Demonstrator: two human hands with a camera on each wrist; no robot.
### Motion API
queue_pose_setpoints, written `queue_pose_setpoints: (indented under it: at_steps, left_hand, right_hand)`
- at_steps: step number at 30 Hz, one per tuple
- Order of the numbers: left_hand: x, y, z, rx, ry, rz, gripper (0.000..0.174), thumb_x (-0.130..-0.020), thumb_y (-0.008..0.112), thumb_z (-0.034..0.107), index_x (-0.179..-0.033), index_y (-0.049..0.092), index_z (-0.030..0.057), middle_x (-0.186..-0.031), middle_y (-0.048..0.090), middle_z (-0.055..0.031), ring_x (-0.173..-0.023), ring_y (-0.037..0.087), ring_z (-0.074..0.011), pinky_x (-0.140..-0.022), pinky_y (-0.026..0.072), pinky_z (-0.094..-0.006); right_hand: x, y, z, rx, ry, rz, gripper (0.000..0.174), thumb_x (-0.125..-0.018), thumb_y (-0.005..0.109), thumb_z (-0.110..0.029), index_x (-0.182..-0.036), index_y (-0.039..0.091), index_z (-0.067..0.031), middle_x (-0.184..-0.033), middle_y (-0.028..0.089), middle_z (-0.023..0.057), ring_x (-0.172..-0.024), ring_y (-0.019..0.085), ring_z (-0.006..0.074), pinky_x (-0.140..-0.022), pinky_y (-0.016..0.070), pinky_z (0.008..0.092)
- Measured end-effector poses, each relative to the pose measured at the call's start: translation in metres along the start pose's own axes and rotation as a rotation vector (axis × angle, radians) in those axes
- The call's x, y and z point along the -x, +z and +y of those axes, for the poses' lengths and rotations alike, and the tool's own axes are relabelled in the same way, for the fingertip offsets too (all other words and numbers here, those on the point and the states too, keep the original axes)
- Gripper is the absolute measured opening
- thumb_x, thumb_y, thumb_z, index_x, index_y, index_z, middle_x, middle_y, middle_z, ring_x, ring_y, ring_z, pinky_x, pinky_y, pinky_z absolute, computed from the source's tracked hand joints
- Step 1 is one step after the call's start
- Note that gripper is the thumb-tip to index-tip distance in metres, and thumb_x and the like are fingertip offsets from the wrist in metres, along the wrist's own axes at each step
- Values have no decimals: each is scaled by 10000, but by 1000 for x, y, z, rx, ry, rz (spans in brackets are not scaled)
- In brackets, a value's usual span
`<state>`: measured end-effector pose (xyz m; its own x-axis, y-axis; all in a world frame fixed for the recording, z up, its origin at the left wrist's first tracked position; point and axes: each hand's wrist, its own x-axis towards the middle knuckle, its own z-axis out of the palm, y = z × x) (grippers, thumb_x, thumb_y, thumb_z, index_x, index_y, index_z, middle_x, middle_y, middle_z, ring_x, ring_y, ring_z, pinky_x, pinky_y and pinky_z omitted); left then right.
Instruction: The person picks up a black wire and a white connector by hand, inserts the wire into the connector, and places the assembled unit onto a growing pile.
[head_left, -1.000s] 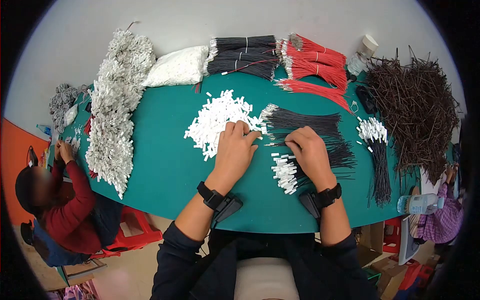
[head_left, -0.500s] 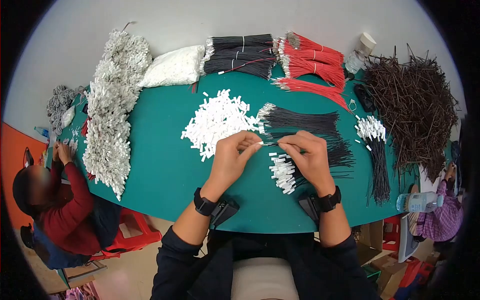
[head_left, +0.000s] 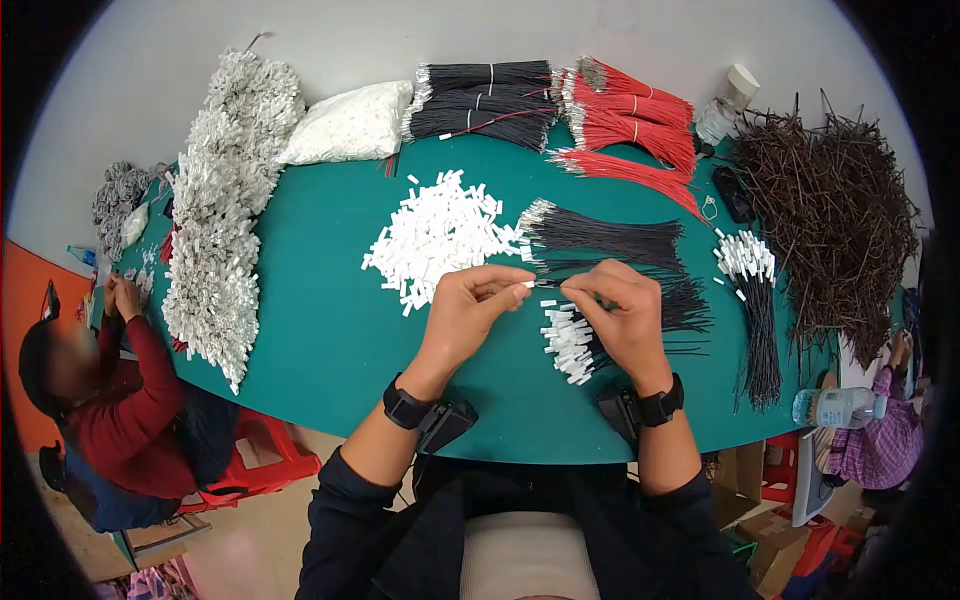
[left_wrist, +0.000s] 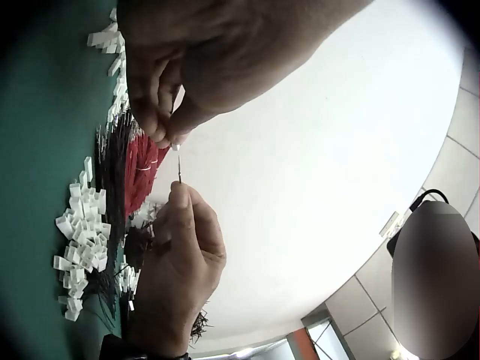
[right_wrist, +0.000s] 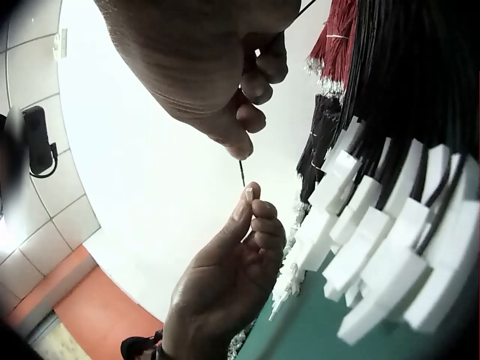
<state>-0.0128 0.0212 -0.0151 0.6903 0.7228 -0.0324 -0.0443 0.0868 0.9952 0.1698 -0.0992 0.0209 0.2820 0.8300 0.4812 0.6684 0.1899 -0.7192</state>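
Note:
My left hand (head_left: 462, 318) pinches a small white plastic connector housing (left_wrist: 177, 142) between thumb and forefinger. Facing it, my right hand (head_left: 625, 312) holds a thin black wire (left_wrist: 180, 169) near its tip. In the right wrist view the wire's end (right_wrist: 242, 174) runs right up to the left fingertips. Both hands are raised over the table. Behind the left hand lies a loose heap of white housings (head_left: 430, 240). Loose black wires (head_left: 605, 242) lie beyond the right hand, and black wires with white housings on their ends (head_left: 568, 345) lie beneath it.
A tall heap of white-ended pieces (head_left: 215, 230) and a white bag (head_left: 350, 128) stand to the left. Bundled black wires (head_left: 485, 115) and red wires (head_left: 635, 115) lie at the back. On the right are a finished-looking bunch (head_left: 760, 330), a brown heap (head_left: 825, 220) and a bottle (head_left: 838, 407).
My left hand has come away from the heap with a white housing. The right hand has lifted a black wire, and the two hands have met, housing facing wire tip.

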Motion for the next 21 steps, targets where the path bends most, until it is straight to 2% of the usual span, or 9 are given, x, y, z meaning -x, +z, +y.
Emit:
queue_pose_setpoints:
  at_steps: [4, 9, 10, 11, 21]
  left_hand:
    - [0, 0, -1, -24, 12, 1, 203, -963, 738, 86, -1150, 774, 13, -814, 732, -8, -751, 610, -41, -692, 482, -222]
    - [0, 0, -1, -42, 16, -8, 203, -970, 735, 96, -1155, 772, 22, -817, 726, -2, -749, 597, -37, -688, 471, -225]
    - [1, 0, 1, -31, 2, -17, 213, -976, 729, 92, -1165, 761, 1, -860, 737, -19, -786, 619, -49, -729, 492, -221]
    - [1, 0, 2, -20, -11, -25, 223, -982, 723, 87, -1175, 751, -20, -902, 747, -36, -823, 641, -62, -769, 513, -217]
    - [-1, -2, -2, 94, -13, -66, 215, -1025, 666, 115, -1153, 747, -38, -923, 752, -70, -812, 663, -99, -771, 538, -243]
  right_hand:
    - [0, 1, 1, 7, -59, 11, 94, -808, 798, -5, -893, 764, -27, -779, 698, 84, -707, 639, 250, -630, 472, 355]
    - [-1, 1, 4, 72, -114, 15, 88, -806, 804, -37, -878, 756, -48, -790, 698, 64, -729, 629, 246, -688, 442, 361]
    - [-1, 0, 4, 89, -117, 10, 88, -805, 807, -48, -874, 753, -56, -795, 698, 58, -736, 626, 242, -700, 429, 361]
    - [-1, 1, 4, 89, -117, 10, 88, -805, 807, -48, -874, 753, -56, -795, 698, 58, -736, 626, 242, -700, 429, 361]
    - [-2, 1, 5, 110, -156, 34, 78, -811, 801, -55, -865, 745, -51, -797, 695, 51, -735, 611, 237, -690, 406, 366]
